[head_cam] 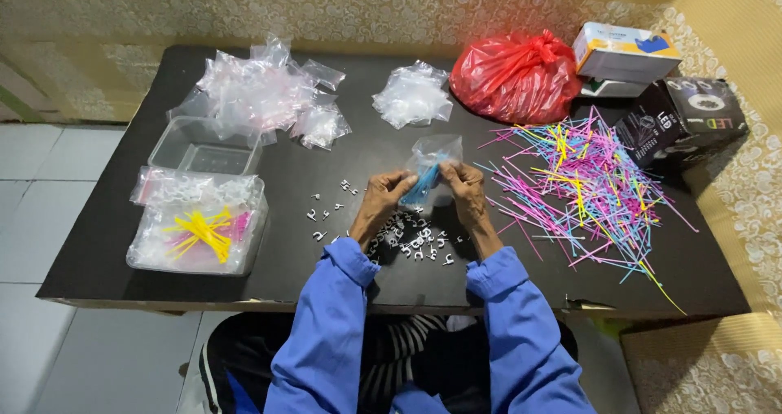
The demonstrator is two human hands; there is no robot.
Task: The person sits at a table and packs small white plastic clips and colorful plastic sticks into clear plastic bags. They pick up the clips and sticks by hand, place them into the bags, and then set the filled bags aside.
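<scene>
Bag [433, 155] pinched between left hand [385, 194] and right hand [464, 188], mouth up. Blue sticks [421, 188] inside run diagonally, low end toward the left hand.

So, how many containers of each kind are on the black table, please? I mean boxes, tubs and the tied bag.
Cardboard boxes: 3, white, a flat one beneath it, black
Clear plastic tubs: 2, empty, filled
Red tied bag: 1
Total: 6
</scene>
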